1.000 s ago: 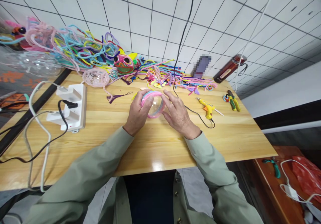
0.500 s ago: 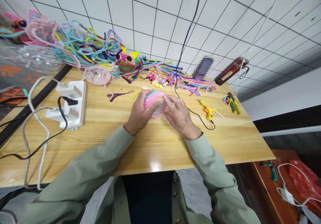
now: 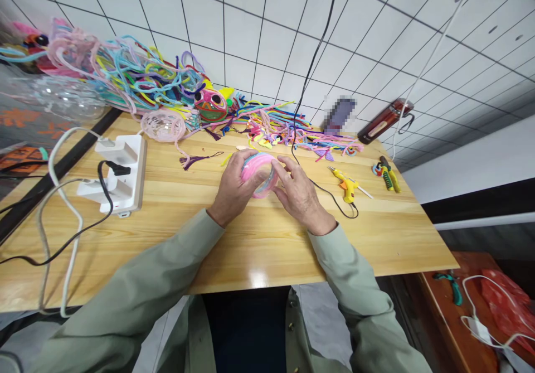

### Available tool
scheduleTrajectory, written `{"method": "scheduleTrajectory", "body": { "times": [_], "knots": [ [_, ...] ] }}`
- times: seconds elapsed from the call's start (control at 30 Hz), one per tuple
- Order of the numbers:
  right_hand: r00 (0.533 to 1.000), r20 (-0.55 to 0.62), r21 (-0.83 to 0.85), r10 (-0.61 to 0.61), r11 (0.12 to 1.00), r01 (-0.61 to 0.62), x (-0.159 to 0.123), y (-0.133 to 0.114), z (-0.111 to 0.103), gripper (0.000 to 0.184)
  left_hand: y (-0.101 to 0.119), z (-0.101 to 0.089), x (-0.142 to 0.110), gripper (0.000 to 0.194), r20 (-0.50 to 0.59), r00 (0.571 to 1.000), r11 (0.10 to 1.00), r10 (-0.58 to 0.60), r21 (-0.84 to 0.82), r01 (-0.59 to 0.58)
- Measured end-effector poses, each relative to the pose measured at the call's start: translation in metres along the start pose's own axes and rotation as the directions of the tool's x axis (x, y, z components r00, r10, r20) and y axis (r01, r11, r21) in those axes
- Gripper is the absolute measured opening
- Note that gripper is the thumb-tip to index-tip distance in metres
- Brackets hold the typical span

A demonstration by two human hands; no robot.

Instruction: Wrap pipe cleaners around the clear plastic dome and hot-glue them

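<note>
A clear plastic ball wrapped with pink and blue pipe cleaners sits between both hands above the wooden table. My left hand curls round its left side with the fingers closed on it. My right hand presses its thumb and fingers against the ball's right side. Both sleeves are pale green.
A white power strip with cables lies at the left. Heaps of coloured pipe cleaners and a pink mask-like craft fill the back. A yellow glue gun, pliers and a dark red bottle lie at the right.
The ball has turned in my hands, showing more of the pink wrapping. My right fingers have drawn in closer against it.
</note>
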State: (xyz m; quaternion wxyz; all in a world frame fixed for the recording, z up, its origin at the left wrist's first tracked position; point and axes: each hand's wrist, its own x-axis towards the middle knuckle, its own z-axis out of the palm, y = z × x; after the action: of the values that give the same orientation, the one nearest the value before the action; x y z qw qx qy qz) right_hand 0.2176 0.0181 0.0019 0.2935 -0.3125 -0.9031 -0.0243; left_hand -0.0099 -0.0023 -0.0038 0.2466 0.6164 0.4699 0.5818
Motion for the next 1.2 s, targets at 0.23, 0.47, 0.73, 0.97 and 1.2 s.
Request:
{"method": "scheduleTrajectory", "body": {
  "times": [0.23,0.47,0.73,0.97,1.2],
  "knots": [
    [0.998,0.034,0.175,0.055,0.983,-0.060,0.000,0.002,0.001,0.079,-0.009,-0.001,-0.001,0.088,0.077,0.991,0.990,0.107,0.083,-0.113],
    [0.995,0.055,0.332,0.089,0.938,-0.102,0.003,0.006,-0.010,0.084,-0.006,-0.013,0.004,0.076,0.260,0.934,0.946,0.245,0.146,-0.289],
    [0.993,0.084,0.372,0.081,0.922,-0.106,0.005,0.004,-0.026,0.081,-0.003,-0.016,0.006,0.073,0.341,0.915,0.964,0.215,0.076,-0.255],
    [0.984,0.143,0.389,0.107,0.908,-0.155,0.006,0.004,-0.033,0.078,0.004,-0.019,0.009,0.072,0.397,0.901,0.975,0.174,0.062,-0.215],
    [0.966,0.230,0.408,0.116,0.890,-0.204,0.002,0.019,-0.038,0.083,0.006,-0.022,0.011,0.082,0.528,0.843,0.989,0.103,0.036,-0.144]
  ]
}}
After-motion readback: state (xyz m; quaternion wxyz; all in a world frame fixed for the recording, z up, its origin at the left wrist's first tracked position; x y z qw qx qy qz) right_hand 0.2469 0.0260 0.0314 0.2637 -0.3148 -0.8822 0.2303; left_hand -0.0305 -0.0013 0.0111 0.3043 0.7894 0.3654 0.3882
